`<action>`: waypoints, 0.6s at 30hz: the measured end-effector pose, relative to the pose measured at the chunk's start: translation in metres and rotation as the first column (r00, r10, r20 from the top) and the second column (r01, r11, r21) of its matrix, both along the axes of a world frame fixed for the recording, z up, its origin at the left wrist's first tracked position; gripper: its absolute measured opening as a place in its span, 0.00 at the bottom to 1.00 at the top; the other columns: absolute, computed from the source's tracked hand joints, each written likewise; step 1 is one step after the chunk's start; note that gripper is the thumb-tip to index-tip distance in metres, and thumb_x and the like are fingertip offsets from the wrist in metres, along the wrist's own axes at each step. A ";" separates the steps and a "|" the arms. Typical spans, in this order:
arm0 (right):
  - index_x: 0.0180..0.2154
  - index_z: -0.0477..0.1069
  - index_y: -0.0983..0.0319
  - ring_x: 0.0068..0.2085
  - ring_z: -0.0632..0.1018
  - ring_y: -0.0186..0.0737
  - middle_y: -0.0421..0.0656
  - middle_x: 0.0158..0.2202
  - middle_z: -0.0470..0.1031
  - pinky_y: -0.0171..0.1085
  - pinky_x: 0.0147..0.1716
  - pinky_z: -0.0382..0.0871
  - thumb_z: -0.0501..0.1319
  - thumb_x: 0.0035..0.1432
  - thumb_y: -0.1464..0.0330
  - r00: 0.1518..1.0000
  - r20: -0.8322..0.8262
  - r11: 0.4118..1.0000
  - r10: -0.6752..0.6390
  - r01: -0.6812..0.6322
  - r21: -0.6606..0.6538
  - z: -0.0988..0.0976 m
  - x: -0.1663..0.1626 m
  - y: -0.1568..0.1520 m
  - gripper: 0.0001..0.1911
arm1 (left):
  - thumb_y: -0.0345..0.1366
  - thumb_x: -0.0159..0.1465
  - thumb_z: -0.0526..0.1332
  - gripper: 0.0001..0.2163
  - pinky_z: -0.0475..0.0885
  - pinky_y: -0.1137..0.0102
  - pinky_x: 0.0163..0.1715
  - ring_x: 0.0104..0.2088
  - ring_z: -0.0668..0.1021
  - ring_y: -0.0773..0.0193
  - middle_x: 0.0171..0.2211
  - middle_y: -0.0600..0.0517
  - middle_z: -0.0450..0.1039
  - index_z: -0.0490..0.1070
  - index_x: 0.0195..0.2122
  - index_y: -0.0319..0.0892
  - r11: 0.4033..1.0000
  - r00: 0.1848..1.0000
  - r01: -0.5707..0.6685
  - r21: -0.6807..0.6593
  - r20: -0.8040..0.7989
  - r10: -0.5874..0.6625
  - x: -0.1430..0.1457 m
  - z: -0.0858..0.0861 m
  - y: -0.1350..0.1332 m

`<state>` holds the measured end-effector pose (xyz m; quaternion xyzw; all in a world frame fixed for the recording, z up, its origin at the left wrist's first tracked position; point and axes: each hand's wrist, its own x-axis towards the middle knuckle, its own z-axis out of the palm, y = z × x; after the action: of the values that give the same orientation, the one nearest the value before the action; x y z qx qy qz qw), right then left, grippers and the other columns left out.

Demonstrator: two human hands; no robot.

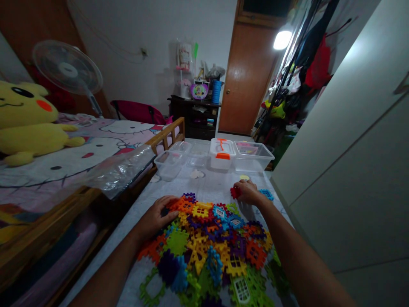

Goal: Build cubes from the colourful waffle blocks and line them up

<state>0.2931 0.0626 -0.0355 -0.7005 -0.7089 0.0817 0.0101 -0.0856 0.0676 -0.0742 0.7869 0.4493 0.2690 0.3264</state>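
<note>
A large heap of interlocking plastic building blocks in orange, yellow, green, blue and purple spreads over the near part of the table. Many are flat squares with toothed edges, and some have window grids. My left hand rests at the heap's far left edge. Its thumb and fingers are apart, touching or close to orange blocks there. Beyond the heap on the right, my right hand is closed on a red building block, just over the tabletop. Near that wrist lies a blue block.
Clear plastic bins and an open clear bin stand at the table's far end, beside a lidded box with orange clips. To the left is a bed with a wooden rail. A white cabinet rises on the right.
</note>
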 end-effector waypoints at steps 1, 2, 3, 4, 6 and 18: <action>0.48 0.73 0.57 0.50 0.69 0.54 0.49 0.50 0.71 0.45 0.45 0.62 0.66 0.46 0.69 1.000 0.003 1.000 -0.004 0.004 -0.004 0.000 0.000 0.000 0.24 | 0.51 0.59 0.61 0.23 0.65 0.56 0.57 0.55 0.72 0.50 0.54 0.45 0.71 0.71 0.52 0.44 1.000 1.000 0.000 0.001 -0.001 0.000 0.000 0.000 0.000; 0.49 0.72 0.57 0.51 0.69 0.55 0.49 0.51 0.71 0.46 0.46 0.62 0.66 0.46 0.70 1.000 0.002 1.000 -0.008 0.008 -0.004 0.001 0.001 0.000 0.25 | 0.51 0.59 0.61 0.23 0.65 0.56 0.57 0.55 0.72 0.50 0.54 0.46 0.71 0.71 0.52 0.44 1.000 1.000 -0.001 0.002 -0.002 0.001 0.000 0.000 0.000; 0.51 0.71 0.57 0.51 0.69 0.56 0.50 0.52 0.70 0.47 0.46 0.62 0.66 0.45 0.70 1.000 -0.001 1.000 -0.012 0.012 0.000 0.003 0.001 -0.001 0.27 | 0.51 0.59 0.61 0.23 0.65 0.56 0.58 0.55 0.72 0.50 0.54 0.46 0.71 0.71 0.52 0.44 1.000 1.000 -0.003 0.001 -0.002 0.003 0.000 0.000 0.000; 0.53 0.70 0.58 0.53 0.68 0.57 0.51 0.53 0.69 0.48 0.47 0.62 0.66 0.44 0.71 1.000 -0.007 1.000 -0.017 0.017 0.008 0.006 0.001 -0.003 0.30 | 0.51 0.59 0.61 0.23 0.65 0.57 0.58 0.56 0.71 0.51 0.54 0.46 0.71 0.71 0.52 0.44 1.000 1.000 -0.004 -0.002 -0.001 0.004 0.000 -0.001 0.000; 0.57 0.65 0.60 0.55 0.66 0.59 0.53 0.56 0.67 0.50 0.49 0.62 0.67 0.45 0.70 0.999 -0.022 0.999 -0.027 0.027 0.034 0.013 -0.001 -0.009 0.35 | 0.51 0.59 0.61 0.23 0.65 0.57 0.58 0.56 0.71 0.51 0.54 0.46 0.70 0.71 0.52 0.44 1.000 1.000 -0.005 -0.007 0.001 0.005 0.000 -0.002 0.001; 0.54 0.68 0.62 0.54 0.71 0.48 0.51 0.53 0.72 0.46 0.56 0.62 0.59 0.56 0.69 0.869 -0.424 0.959 0.255 -0.283 -0.002 0.023 -0.071 -0.069 0.22 | 0.52 0.59 0.60 0.23 0.65 0.57 0.57 0.55 0.72 0.50 0.54 0.45 0.71 0.71 0.51 0.43 1.000 1.000 0.013 -0.019 0.011 -0.013 0.002 0.004 -0.002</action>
<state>0.2220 -0.0062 -0.0122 -0.5609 -0.7777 0.2533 0.1283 -0.0841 0.0654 -0.0699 0.7851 0.4450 0.2667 0.3382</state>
